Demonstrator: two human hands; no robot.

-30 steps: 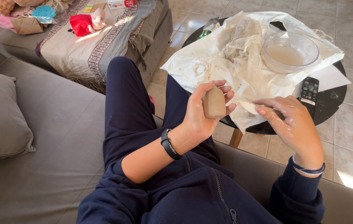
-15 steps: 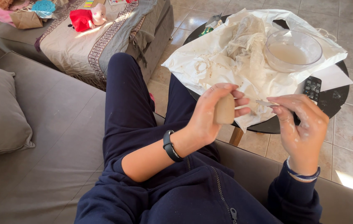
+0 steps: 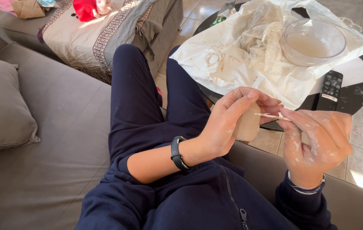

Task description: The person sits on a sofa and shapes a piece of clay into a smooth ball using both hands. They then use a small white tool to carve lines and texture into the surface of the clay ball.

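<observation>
The tan clay piece point(image 3: 247, 124) sits above the lap, gripped in the left hand point(image 3: 228, 123). The right hand point(image 3: 318, 145) pinches a thin wooden stick point(image 3: 271, 115) — its tip at the clay. Best kept light and steady — piece braced, near the round black table point(image 3: 352, 96).

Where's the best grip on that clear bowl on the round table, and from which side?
Take the clear bowl by its rim, probably from the near right side. It stands upright with cloudy liquid in it, so a level hold on the rim suits it. Crumpled plastic sheet crowds its left side; the right edge, above the remote, looks freer.
</observation>
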